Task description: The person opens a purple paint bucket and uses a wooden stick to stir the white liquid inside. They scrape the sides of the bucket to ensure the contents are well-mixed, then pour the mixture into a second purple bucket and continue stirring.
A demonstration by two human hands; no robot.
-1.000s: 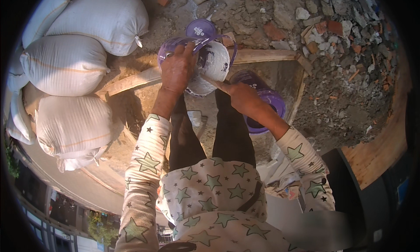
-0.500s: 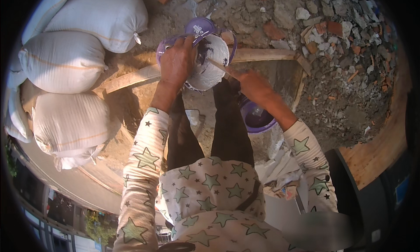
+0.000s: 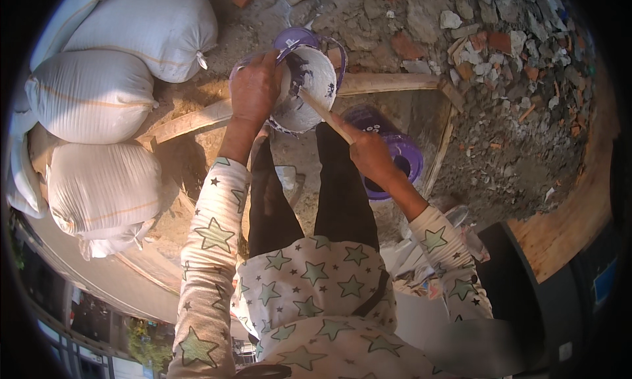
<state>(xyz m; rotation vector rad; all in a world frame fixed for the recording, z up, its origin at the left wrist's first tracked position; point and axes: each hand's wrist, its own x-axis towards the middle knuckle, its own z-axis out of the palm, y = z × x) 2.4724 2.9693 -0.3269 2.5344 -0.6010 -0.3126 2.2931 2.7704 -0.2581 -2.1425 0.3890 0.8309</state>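
Observation:
My left hand (image 3: 255,88) is closed on the left side of a tilted purple bucket (image 3: 323,75), whose inside is coated with white paste and has dark purple patches. My right hand (image 3: 376,156) grips a wooden stick (image 3: 320,110); its far end reaches into the bucket's mouth. A second purple bucket (image 3: 413,156) with a dark opening lies just beyond my right wrist. Behind the held bucket is a round purple piece (image 3: 295,37), perhaps a lid. What my left fingertips press against is partly hidden.
Several full white sacks (image 3: 95,96) are piled at the left. A wooden frame (image 3: 388,83) crosses the ground behind the buckets. Broken brick and rubble (image 3: 500,56) cover the right side. A small pale object (image 3: 285,176) lies between my legs.
My right hand has moved slightly left and down, and the stick now shows more of its length. The held bucket has shifted a little left. More of the second bucket is visible.

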